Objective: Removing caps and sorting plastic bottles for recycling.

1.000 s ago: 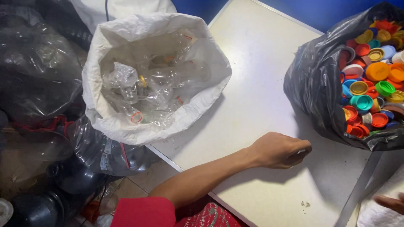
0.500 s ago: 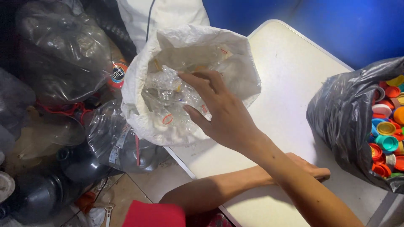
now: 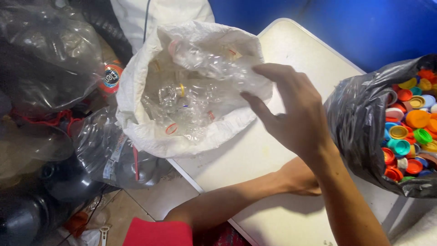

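Right hand hovering with fingers spread and empty, beside the white sack of clear plastic bottles; left hand resting on the white table, mostly hidden, grip unclear; black bag of coloured caps sitting at right.

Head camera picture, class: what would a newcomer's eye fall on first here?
Probably the right hand, fingers spread, raised by the mouth of a white sack full of clear crushed plastic bottles, upper centre. At the right edge, a black bag brims with bright bottle caps. The left hand rests on the white table beneath the right arm.
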